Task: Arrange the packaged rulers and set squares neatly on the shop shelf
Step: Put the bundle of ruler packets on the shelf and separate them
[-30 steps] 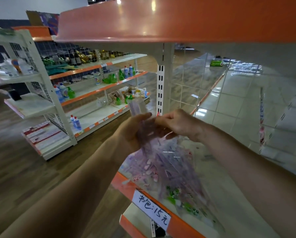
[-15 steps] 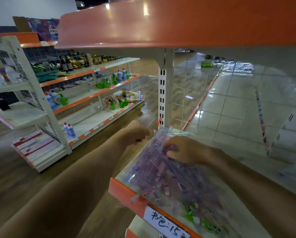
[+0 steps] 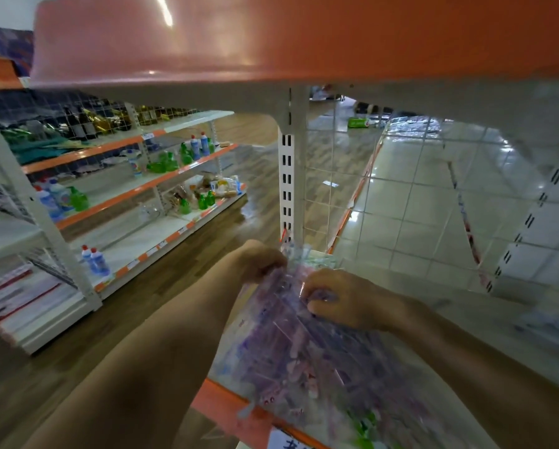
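Ruler packs (image 3: 304,358) flat on shelf (image 3: 226,411). Left hand (image 3: 262,260) grips pile's far corner; right hand (image 3: 346,301), fingers curled, pinches top pack.

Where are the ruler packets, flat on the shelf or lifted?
Flat on the shelf: the ruler packets lie along its white board.

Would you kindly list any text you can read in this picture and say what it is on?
Nothing reads clearly.
Handwritten tag on the shelf edge: cut off by the frame.
Print on the ruler packs: blurred.
Far price tags: too small.
Labels on the bottles: too small.
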`<state>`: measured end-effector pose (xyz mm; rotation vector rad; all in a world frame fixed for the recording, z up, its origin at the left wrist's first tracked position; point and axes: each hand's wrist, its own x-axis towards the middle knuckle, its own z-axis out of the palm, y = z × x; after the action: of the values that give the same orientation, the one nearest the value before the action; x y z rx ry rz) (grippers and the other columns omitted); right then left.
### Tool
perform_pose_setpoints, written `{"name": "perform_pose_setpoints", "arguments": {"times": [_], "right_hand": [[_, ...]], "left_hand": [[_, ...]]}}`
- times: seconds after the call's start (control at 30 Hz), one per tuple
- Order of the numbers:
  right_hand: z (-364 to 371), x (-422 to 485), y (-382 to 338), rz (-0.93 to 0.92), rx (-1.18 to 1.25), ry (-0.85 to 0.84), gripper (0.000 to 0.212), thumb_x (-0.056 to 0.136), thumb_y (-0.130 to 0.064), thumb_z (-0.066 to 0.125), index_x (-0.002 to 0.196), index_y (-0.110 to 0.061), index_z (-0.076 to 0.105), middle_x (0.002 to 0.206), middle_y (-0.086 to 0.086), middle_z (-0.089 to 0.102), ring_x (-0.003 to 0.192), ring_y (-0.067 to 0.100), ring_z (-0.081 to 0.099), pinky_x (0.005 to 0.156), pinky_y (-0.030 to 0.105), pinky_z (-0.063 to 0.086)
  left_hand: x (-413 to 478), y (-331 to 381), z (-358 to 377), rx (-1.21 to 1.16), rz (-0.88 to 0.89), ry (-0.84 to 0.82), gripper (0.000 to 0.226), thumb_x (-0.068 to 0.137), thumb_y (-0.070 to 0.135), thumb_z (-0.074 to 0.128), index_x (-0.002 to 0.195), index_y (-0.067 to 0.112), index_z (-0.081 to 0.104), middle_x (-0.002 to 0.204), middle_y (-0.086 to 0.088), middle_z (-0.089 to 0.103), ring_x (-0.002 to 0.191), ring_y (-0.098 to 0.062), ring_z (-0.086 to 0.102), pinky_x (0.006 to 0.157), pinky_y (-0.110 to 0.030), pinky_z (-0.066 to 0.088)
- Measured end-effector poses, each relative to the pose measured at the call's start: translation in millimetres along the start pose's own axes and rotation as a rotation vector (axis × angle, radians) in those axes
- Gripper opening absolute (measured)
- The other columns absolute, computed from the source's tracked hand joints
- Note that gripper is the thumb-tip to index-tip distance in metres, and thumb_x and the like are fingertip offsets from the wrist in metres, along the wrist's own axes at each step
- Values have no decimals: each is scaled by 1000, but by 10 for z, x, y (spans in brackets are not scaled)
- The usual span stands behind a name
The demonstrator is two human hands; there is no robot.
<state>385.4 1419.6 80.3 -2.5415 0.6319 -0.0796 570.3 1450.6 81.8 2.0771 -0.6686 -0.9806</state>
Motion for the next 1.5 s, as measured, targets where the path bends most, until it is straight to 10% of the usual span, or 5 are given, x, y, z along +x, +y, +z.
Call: {"name": "perform_pose_setpoints", "arguments": {"times": [0.17, 0.43, 0.7, 1.37, 1.5], "right_hand": [[-18, 13, -13, 3, 10, -23, 20, 87, -28, 58, 105, -28, 67, 112, -12, 59, 105, 8, 54, 96, 33, 45], [-88, 191, -273, 100, 417, 332, 27, 93, -30, 57, 106, -9, 68, 108, 10, 68, 98, 20, 63, 85, 33, 48], [-24, 301, -597, 188, 920, 114, 18, 88, -11, 64, 105, -5, 63, 85, 8, 69, 72, 15, 64, 66, 26, 49], [-351, 45, -330, 298, 1164, 415, 28, 98, -7, 39, 91, -12, 66, 70, 2, 58, 69, 14, 56, 59, 28, 49], [-290, 75, -345, 283, 1010, 308, 27, 98, -15, 39, 97, -10, 66, 95, 8, 68, 96, 23, 63, 69, 32, 50]], "left_hand": [[40, -5, -170, -114, 54, -47, 4, 79, 4, 69, 80, 3, 66, 62, -9, 61, 51, -18, 54, 58, -29, 50], [-172, 181, -332, -154, 332, -21, 12, 85, 14, 67, 88, 3, 65, 67, -5, 63, 49, -10, 58, 54, -24, 46], [-417, 468, -362, -346, 474, 57, 15, 91, 21, 58, 89, 6, 62, 61, 2, 69, 55, -13, 52, 54, -26, 39], [-478, 433, 61, -572, 236, -331, 8, 94, 12, 51, 89, 8, 55, 73, -6, 58, 62, -13, 52, 61, -25, 48], [-524, 459, 223, -547, 199, -299, 21, 99, 22, 45, 93, 4, 55, 74, -10, 57, 63, -20, 56, 65, -36, 53]]}}
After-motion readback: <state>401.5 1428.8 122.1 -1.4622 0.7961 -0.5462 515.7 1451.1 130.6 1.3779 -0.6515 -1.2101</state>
